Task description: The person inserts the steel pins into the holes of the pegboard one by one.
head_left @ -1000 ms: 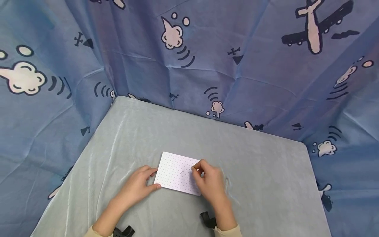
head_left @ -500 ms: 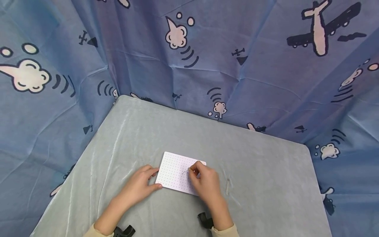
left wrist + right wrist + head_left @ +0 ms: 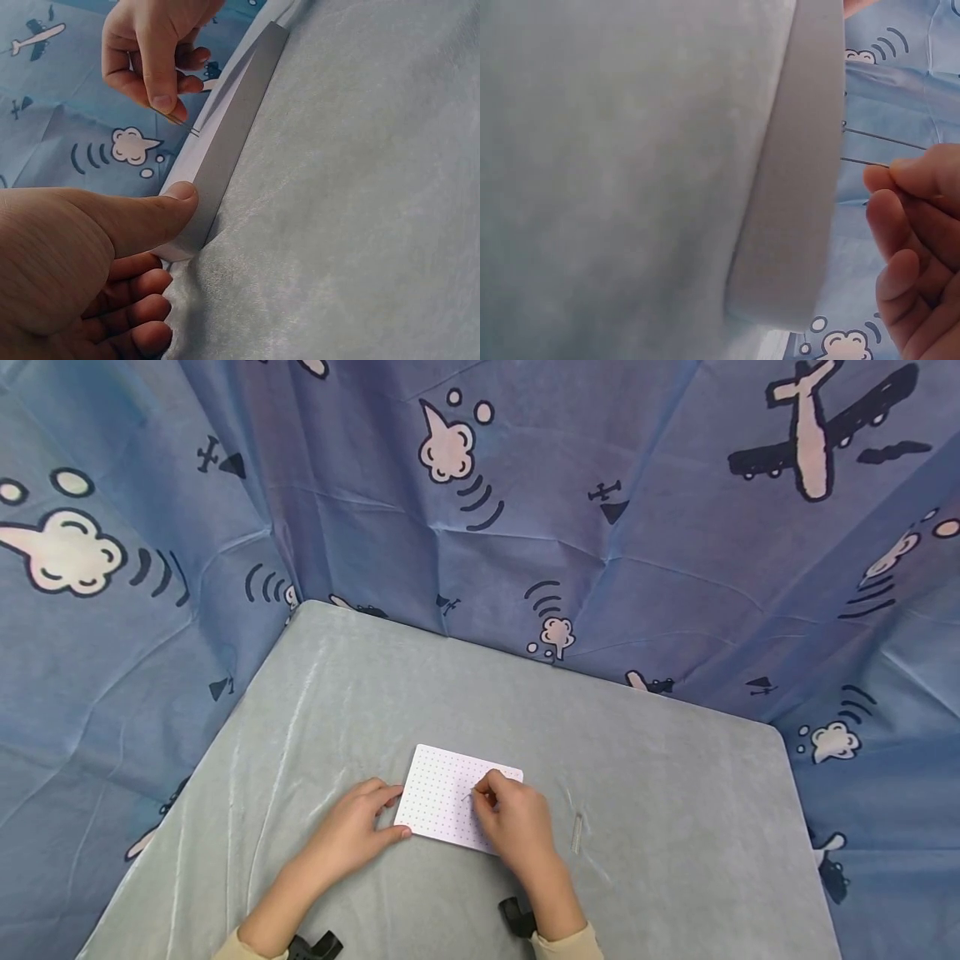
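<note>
A white block [image 3: 438, 797] with a dotted top lies on the grey-covered table. My left hand [image 3: 352, 832] holds it at the near left corner, the thumb along the near side and a finger at the left side. My right hand [image 3: 517, 822], over the block's right half, pinches a thin brass-coloured metal stick [image 3: 174, 119] between thumb and forefinger, its tip close to the dotted top. Two thin, roughly parallel metal lines [image 3: 885, 139] show past the block's edge in the right wrist view, one with a tiny loop at its end.
A narrow clear tube-like piece [image 3: 577, 833] lies on the table [image 3: 660, 827] to the right of my right hand. Blue curtains [image 3: 495, 552] with plane and cloud prints hang along the table's back and sides. Black wrist mounts [image 3: 517, 917] sit below both hands.
My right hand has moved a little left over the block with the thin stick, and the clear piece at the right now shows fully. My left hand keeps its place at the corner.
</note>
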Demonstrator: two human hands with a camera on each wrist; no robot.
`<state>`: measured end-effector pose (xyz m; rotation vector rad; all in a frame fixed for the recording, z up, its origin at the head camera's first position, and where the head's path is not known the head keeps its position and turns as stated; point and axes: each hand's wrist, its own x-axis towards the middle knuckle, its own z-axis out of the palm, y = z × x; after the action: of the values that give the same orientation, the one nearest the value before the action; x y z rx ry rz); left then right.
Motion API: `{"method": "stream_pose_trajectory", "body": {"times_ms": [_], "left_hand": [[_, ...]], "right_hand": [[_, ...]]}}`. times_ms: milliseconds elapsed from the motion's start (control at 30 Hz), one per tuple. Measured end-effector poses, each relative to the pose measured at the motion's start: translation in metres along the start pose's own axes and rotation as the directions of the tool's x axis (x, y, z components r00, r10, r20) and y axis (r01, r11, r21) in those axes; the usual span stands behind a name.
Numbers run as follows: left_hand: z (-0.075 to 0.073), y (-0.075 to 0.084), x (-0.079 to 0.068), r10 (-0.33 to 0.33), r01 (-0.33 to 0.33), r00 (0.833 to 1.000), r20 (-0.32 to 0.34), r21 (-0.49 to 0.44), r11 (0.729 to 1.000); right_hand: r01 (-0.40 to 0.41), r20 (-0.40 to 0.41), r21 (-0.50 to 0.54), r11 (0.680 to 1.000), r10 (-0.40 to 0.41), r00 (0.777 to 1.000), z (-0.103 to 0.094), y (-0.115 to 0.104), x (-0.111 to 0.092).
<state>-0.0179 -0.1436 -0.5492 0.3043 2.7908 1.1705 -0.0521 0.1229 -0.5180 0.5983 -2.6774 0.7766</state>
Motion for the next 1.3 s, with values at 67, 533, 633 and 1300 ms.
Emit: {"method": "stream_pose_trajectory", "body": {"times_ms": [67,533,633,1300], "left_hand": [[0.001,0.000,0.001,0.006,-0.006,1.000,0.003,-0.002,1.000],[0.004,0.000,0.001,0.004,-0.004,1.000,0.011,-0.022,1.000],[0.004,-0.001,0.002,0.002,-0.002,1.000,0.004,-0.022,1.000],[0.003,0.000,0.002,0.001,-0.001,1.000,0.007,-0.026,1.000]], "right_hand": [[0.001,0.000,-0.001,1.000,-0.001,1.000,-0.001,-0.001,-0.001],[-0.051,0.029,-0.003,0.999,0.052,0.998,-0.002,-0.001,-0.001],[-0.091,0.039,0.013,0.996,0.091,0.995,-0.003,-0.002,0.000],[-0.529,0.118,-0.097,0.843,0.538,0.835,-0.080,0.038,-0.013]]}}
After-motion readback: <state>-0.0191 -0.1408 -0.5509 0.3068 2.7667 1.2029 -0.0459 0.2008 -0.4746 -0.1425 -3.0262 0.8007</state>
